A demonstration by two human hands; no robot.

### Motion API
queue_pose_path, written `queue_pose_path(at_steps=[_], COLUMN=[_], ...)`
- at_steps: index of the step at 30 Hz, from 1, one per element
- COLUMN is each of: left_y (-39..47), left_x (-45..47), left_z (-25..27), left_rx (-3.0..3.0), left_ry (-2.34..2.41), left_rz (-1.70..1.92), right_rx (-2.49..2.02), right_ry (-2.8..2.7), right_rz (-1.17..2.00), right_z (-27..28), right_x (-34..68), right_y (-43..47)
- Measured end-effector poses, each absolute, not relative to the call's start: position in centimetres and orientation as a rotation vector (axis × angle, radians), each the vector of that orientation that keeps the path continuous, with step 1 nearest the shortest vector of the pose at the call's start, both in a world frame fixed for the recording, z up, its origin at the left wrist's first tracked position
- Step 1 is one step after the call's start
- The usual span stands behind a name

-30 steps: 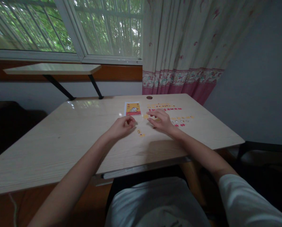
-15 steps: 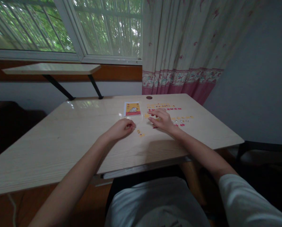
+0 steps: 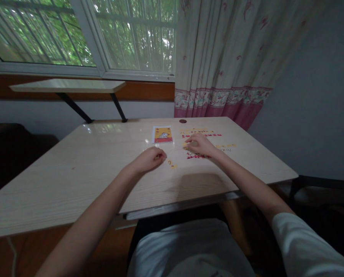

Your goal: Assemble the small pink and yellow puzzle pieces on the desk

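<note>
Small jigsaw puzzle pieces lie in rows on the right of the table, with a yellow row [image 3: 199, 130] and a red row [image 3: 215, 135] at the back. More red pieces [image 3: 193, 157] lie in front, partly under my right hand [image 3: 202, 145]. Its thumb and forefinger are closed at a yellow puzzle piece [image 3: 185, 146] at the left end of the nearer rows. My left hand [image 3: 153, 158] rests on the table, fingers curled into a pinch; whatever they hold is too small to make out. Just right of it are two loose yellowish pieces [image 3: 174, 166].
A picture card [image 3: 163, 134] with a white animal on yellow and red lies behind my hands. The pale wooden table [image 3: 82, 165] carries a raised shelf [image 3: 70, 85] at the back left. A curtain [image 3: 218, 77] hangs behind, and a dark chair [image 3: 318, 182] stands at right.
My right hand's thumb and forefinger have come together at a yellow piece, and the hand has shifted slightly right. My left hand keeps its pinch. The view has tilted a little.
</note>
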State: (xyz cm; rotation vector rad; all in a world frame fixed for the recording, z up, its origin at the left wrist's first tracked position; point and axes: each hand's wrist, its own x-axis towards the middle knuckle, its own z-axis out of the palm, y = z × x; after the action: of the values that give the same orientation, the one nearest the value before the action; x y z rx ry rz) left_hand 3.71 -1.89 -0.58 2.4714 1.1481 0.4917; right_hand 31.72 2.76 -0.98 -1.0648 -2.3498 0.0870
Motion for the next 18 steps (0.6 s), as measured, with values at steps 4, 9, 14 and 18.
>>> queue_pose_path(at_steps=[4, 9, 14, 18], left_y=[-1.9, -1.7, -1.7, -1.9], left_x=[3.7, 3.8, 3.9, 4.1], left_z=[-0.8, -1.5, -1.8, -1.6], left_rx=[2.511, 2.545, 2.605, 2.616], left_ry=[1.147, 1.144, 1.084, 1.022], left_rz=[0.474, 0.443, 0.428, 0.43], right_rx=[-1.21, -1.34, -1.396, -1.298], right_ry=[-2.382, -2.412, -2.431, -2.407], right_rz=[0.175, 0.137, 0.073, 0.075], right_z=[-2.1, -2.7, -2.6, -2.4], right_x=[30.3, 29.1, 29.3, 29.0], right_y=[2.9, 3.3, 3.2, 2.0])
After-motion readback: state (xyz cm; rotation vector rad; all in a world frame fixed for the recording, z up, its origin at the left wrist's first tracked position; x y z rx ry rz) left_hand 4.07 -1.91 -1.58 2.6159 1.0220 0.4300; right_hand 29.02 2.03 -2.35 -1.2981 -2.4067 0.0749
